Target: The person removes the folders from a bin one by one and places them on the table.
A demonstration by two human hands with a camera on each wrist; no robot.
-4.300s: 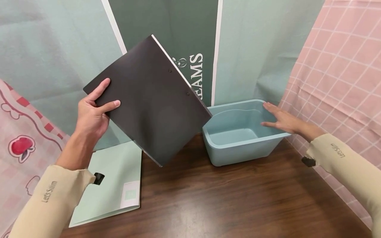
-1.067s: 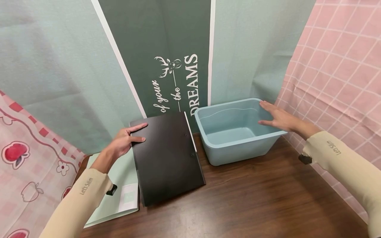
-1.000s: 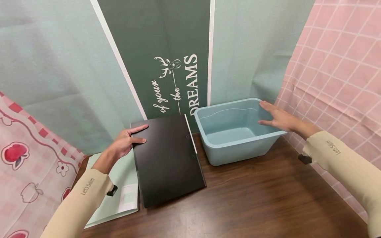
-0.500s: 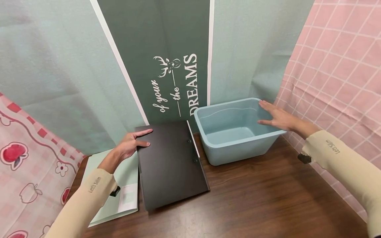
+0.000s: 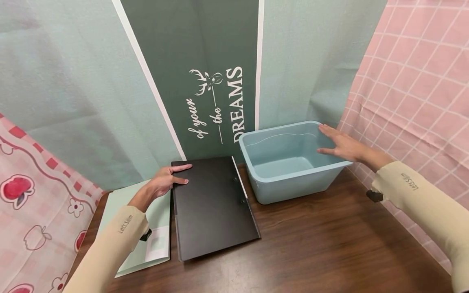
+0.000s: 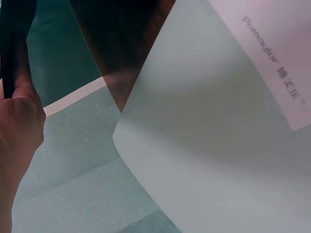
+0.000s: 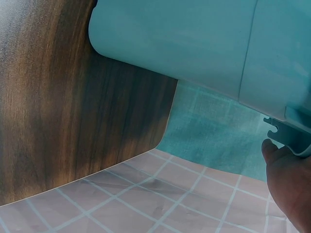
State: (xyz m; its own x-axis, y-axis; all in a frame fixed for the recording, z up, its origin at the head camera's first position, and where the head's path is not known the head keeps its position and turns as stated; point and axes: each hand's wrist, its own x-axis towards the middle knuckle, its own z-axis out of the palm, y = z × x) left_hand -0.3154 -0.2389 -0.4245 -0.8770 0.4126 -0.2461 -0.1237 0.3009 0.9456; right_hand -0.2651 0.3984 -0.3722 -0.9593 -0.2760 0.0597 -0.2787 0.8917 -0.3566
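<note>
My left hand (image 5: 161,184) pinches a black file folder (image 5: 216,211) by its far left side, thumb on top and the other fingers hidden beneath. The folder is nearly flat; whether all of it touches the table is unclear. To its left lies a pale green file folder (image 5: 160,213), partly covered by my forearm, with a white label (image 6: 286,63) in the left wrist view. At the right, my right hand (image 5: 342,145) grips the rim of a blue plastic bin (image 5: 293,191). A fingertip shows under the rim in the right wrist view.
The brown wooden table (image 5: 329,244) runs in front of the bin. A green backdrop cloth (image 5: 216,40) hangs behind. Pink checked cloth (image 5: 414,93) closes the right side, and a fruit-patterned cloth (image 5: 40,195) the left.
The black folder, first held up and slanted, has come down between the green folder and the bin, then slid slightly right and nearer, flattening. My right hand stays at the bin's rim.
</note>
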